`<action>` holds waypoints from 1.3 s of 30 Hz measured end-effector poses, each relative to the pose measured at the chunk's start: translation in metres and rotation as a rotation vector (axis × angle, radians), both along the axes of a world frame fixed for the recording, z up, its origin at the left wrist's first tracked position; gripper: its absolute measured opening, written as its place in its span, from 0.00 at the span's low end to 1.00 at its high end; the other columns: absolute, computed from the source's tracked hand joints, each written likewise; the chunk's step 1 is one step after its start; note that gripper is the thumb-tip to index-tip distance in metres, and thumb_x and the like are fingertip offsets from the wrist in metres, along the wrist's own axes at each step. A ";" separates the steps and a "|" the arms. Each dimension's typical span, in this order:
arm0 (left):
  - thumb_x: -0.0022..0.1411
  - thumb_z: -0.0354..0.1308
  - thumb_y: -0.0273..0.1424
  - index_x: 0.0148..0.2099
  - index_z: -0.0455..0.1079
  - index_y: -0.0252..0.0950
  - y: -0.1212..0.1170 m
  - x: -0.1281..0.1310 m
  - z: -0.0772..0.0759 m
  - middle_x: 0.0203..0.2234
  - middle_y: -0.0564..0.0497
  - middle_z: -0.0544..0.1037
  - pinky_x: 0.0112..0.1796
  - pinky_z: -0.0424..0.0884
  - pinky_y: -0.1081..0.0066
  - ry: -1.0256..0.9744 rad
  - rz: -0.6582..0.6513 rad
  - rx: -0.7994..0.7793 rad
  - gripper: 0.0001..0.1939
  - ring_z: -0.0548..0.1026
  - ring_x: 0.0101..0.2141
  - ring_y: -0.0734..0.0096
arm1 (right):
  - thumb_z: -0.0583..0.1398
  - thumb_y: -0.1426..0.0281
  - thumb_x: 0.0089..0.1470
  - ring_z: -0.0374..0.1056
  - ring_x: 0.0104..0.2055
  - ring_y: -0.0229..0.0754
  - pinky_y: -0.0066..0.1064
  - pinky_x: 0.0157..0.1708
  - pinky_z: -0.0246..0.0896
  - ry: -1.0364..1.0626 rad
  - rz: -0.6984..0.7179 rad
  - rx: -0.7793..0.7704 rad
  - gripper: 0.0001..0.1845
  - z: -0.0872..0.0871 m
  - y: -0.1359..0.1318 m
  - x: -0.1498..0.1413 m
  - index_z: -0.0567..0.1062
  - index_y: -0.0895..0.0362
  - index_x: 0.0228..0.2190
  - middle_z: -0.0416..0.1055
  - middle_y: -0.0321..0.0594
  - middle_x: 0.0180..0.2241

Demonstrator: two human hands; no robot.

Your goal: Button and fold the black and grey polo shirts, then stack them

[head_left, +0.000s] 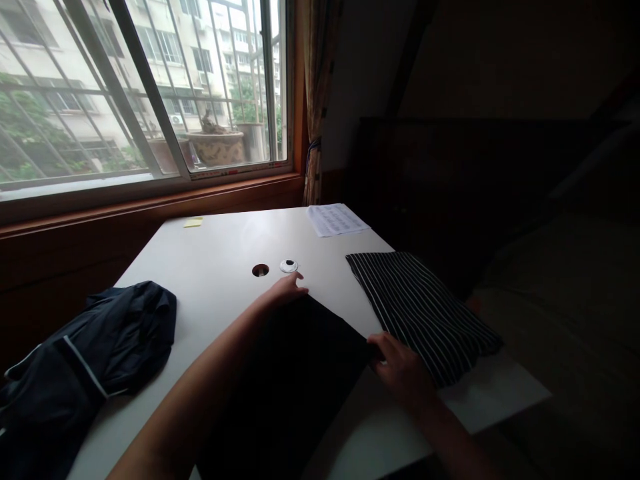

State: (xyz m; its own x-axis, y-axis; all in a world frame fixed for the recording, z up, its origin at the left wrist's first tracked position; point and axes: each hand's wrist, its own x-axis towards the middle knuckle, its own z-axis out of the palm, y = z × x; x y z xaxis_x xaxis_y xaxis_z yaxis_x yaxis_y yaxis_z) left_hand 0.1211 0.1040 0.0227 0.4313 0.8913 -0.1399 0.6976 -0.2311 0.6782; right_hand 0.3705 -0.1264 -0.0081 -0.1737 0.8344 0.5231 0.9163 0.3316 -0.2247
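A black piece of cloth (295, 373), perhaps a garment, stretches between my two hands over the white table (225, 250). My left hand (289, 288) is at its far upper edge, with thumb and a finger showing past the fabric. At the right corner, my right hand (397, 360) pinches the cloth between thumb and fingers. The lower part of the cloth runs down toward me, and its exact kind is too dark to make out. Just right of my right hand lies a folded black-and-white striped cloth (425, 307).
A dark blue garment with white piping (120, 340) lies crumpled at the table's left. Farther back are a round cable hole (261, 270), its white cover (289, 266), a yellow sticky note (193, 222) and printed sheets (339, 220). A barred window (150, 87) stands behind.
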 end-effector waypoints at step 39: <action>0.69 0.52 0.28 0.47 0.72 0.40 -0.023 0.015 -0.029 0.46 0.45 0.74 0.49 0.67 0.62 0.033 0.105 0.466 0.09 0.70 0.48 0.58 | 0.53 0.81 0.60 0.71 0.37 0.43 0.37 0.41 0.68 -0.186 0.123 -0.134 0.13 0.011 -0.013 0.024 0.73 0.54 0.33 0.73 0.39 0.33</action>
State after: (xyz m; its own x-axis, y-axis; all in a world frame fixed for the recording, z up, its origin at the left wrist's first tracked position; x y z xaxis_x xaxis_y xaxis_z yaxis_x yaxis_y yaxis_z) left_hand 0.1359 0.0814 -0.0067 0.3373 0.9009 0.2731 0.7531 -0.4322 0.4959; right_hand 0.3948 -0.1389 0.0030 -0.3606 0.8610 0.3586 0.9007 0.4214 -0.1062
